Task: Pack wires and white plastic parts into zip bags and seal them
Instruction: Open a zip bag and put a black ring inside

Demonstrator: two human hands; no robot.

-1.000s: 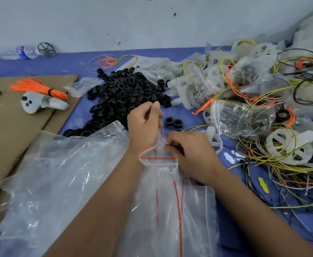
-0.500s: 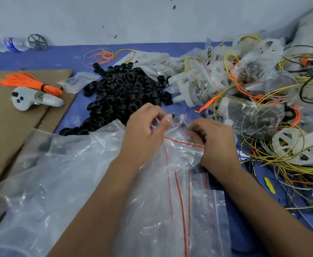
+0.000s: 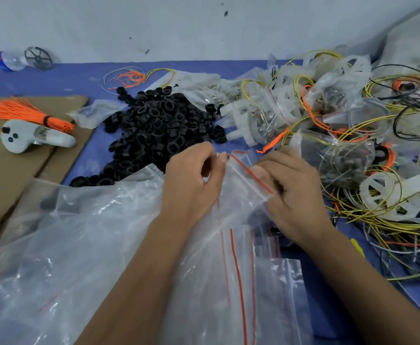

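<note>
clear zip bag (image 3: 238, 192) with a red seal line, pinched at its top edge by the left hand (image 3: 191, 185) and right hand (image 3: 291, 192), near black rings (image 3: 161, 128).

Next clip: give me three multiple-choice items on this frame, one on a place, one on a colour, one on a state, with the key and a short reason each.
1. Where does the black ring pile lie?
A. beyond the left hand
B. on the cardboard
C. inside a bag

2. What colour is the zip strip of the held zip bag?
A. blue
B. red
C. green

3. What are the hands doing?
A. resting flat
B. both pinching the bag's mouth
C. lifting a wire

Key: 1 A, the pile sits on the blue cloth past the left hand. 2 B, a red line runs along the mouth. 3 B, the left hand and right hand both grip the bag's top.
</note>
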